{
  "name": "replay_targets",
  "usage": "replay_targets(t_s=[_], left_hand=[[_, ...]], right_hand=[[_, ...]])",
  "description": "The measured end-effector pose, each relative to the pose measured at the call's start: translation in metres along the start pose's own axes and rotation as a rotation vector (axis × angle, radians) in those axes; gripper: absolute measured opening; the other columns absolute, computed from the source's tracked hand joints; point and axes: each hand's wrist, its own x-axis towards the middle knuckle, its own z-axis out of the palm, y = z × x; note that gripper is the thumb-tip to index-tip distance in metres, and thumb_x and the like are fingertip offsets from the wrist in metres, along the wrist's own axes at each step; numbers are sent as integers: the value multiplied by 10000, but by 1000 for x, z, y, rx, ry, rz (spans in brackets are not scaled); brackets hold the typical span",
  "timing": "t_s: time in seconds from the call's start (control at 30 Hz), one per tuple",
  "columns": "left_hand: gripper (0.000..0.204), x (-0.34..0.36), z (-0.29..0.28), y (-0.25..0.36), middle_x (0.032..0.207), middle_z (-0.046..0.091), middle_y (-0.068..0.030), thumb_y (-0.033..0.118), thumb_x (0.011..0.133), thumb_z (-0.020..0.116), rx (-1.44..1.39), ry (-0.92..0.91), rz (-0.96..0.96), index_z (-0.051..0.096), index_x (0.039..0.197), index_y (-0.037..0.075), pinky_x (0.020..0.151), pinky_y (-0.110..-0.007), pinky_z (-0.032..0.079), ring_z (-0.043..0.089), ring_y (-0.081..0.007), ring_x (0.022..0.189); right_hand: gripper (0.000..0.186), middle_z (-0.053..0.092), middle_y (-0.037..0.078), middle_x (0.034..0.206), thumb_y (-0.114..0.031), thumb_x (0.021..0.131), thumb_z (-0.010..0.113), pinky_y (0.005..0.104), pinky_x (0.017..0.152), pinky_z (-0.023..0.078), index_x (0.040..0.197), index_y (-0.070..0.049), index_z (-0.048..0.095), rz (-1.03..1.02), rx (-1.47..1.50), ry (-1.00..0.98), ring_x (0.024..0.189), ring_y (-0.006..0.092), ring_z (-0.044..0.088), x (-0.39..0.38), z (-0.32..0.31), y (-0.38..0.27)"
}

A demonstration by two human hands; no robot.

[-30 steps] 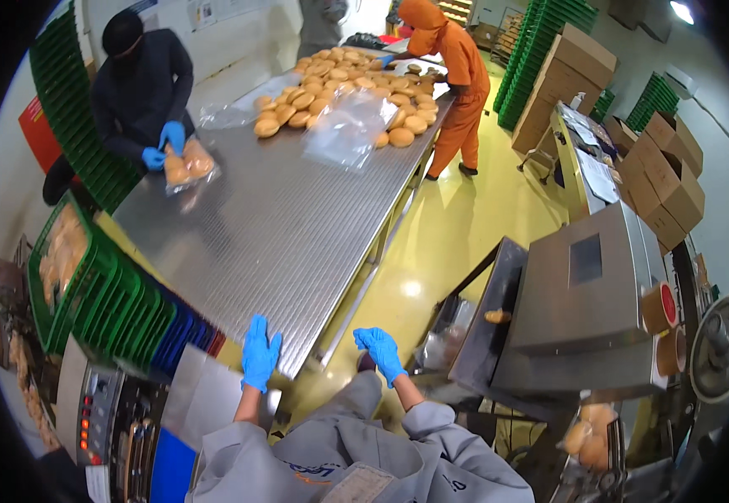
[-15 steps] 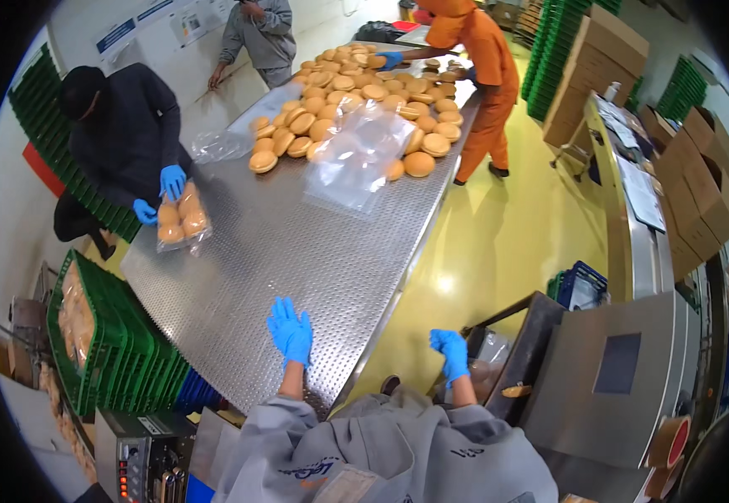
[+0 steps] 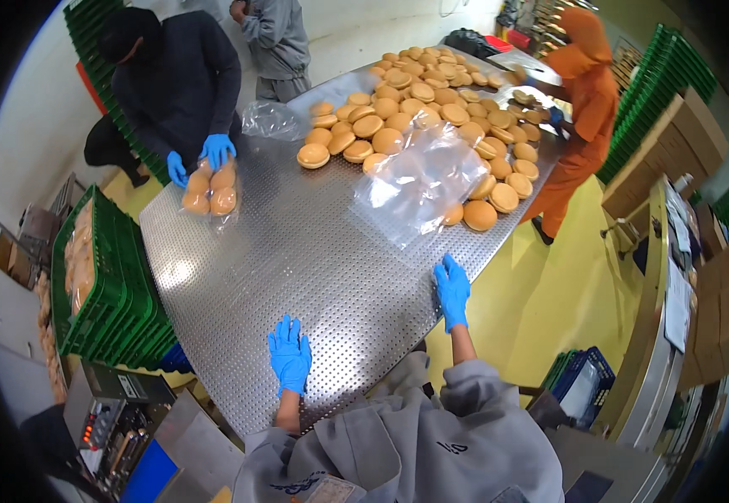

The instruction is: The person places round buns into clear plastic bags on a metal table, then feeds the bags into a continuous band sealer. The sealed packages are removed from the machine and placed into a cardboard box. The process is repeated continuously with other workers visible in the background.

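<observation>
My left hand (image 3: 289, 355) in a blue glove lies flat and empty on the perforated metal table (image 3: 297, 260), near its front edge. My right hand (image 3: 452, 289), also gloved, rests open on the table's right edge, holding nothing. Just beyond it lies a stack of clear plastic bags (image 3: 419, 180). Many round buns (image 3: 419, 109) cover the far half of the table, some under the bags.
A person in black at the left holds a clear bag of buns (image 3: 210, 191) with blue gloves. A person in orange (image 3: 586, 117) works at the far right, a person in grey (image 3: 276, 42) stands behind. Green crates (image 3: 100, 277) with bagged buns stand left; a machine (image 3: 121, 419) sits lower left.
My view has turned left and moved toward the table. Both my hands have come forward onto its surface. The person in black still holds the bag of buns.
</observation>
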Motion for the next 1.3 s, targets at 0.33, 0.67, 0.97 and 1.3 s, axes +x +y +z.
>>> replay_targets(t_s=[0.33, 0.67, 0.97, 1.3], left_hand=[[396, 20, 26, 26, 1412, 408, -122, 227, 900, 491, 244, 257, -529, 515, 1276, 105, 1085, -456, 250, 396, -310, 1284], [390, 65, 73, 82, 1350, 466, -169, 197, 912, 455, 466, 428, -763, 501, 1279, 77, 1033, -454, 311, 446, -334, 1226], [365, 68, 76, 88, 1338, 486, -134, 210, 912, 462, 461, 433, -802, 527, 1253, 101, 1044, -454, 302, 454, -318, 1224], [363, 64, 94, 84, 1301, 502, -160, 117, 873, 537, 152, 567, -880, 536, 1229, 45, 1046, -376, 335, 480, -293, 1190]], right_hand=[[894, 424, 249, 1352, -362, 720, 724, 421, 1067, 285, 1395, 35, 294, -272, -460, 139, 1241, 372, 419, 325, 22, 9], [265, 622, 160, 930, -270, 799, 594, 453, 818, 452, 959, -59, 616, -475, -507, -316, 872, 340, 591, 417, 43, 29], [237, 640, 172, 900, -239, 838, 557, 380, 720, 472, 903, -23, 630, -259, 137, 63, 800, 270, 617, 608, -22, -22], [216, 632, 192, 926, -226, 882, 459, 480, 752, 461, 946, -68, 591, -628, -585, 225, 875, 390, 601, 642, -35, -48]])
